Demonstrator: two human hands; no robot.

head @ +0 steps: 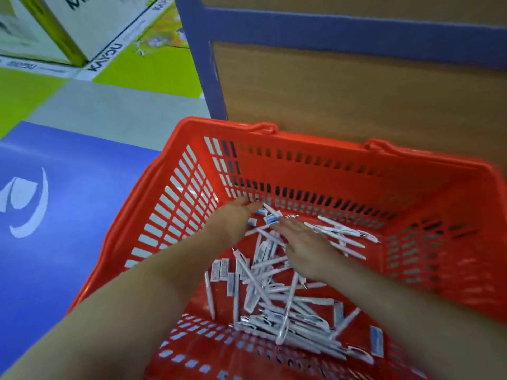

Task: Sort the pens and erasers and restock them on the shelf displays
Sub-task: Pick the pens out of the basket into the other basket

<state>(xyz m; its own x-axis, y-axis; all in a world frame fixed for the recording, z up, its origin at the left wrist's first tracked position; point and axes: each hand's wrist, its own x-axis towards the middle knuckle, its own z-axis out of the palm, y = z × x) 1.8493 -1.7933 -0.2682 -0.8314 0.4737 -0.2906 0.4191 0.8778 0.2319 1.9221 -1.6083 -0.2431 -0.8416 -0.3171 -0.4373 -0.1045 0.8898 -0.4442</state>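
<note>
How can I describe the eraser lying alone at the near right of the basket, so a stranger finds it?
Look into the orange basket. Right of the pile of white pens, near the right wall at the camera's end, lies one small eraser. It is short, rectangular and blue-and-white, while the pens beside it are long and white.

Light is bright, even and diffuse, with only faint soft shadows under the pens (263, 286) in the basket (329, 171). Motion blur smears the whole frame, worst on the boxes (82, 28) and the basket's right wall. Wide-angle distortion bends the shelf post (197, 64) and stretches the arms (131, 303) at the lower edge.
</note>
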